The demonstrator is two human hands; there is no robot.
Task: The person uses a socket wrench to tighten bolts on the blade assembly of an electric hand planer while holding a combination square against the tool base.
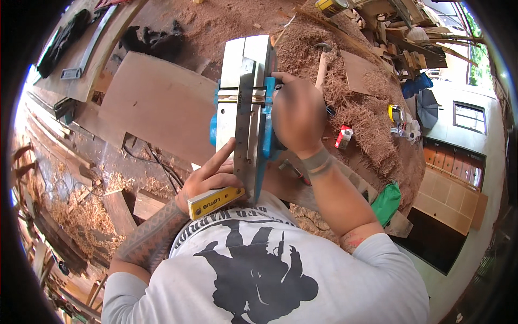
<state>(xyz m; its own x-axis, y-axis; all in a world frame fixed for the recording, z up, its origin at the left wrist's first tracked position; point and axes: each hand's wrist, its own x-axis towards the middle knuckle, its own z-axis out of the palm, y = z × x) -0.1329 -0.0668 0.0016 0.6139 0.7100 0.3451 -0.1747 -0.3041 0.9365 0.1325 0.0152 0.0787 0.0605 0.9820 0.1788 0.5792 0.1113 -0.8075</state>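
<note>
An upturned electric planer with blue body and silver sole [226, 121] stands out in front of my torso. A try square's dark steel blade [247, 146] lies lengthwise over the sole and cutter slot, with its yellow handle [216, 202] at the near end. My left hand [210, 175] is closed around that handle, index finger stretched up onto the sole beside the blade. My right hand [298, 113], largely blurred, grips the planer's blue right side; a finger shows at its far edge.
A plywood board [145, 102] lies left of the planer. Heaped shavings [377, 140], a hammer [322, 70], a small red-and-white box [343, 137] and a green bag [388, 202] are at the right. Timber planks [70, 151] line the left; stacked offcuts [404, 38] occupy the back right.
</note>
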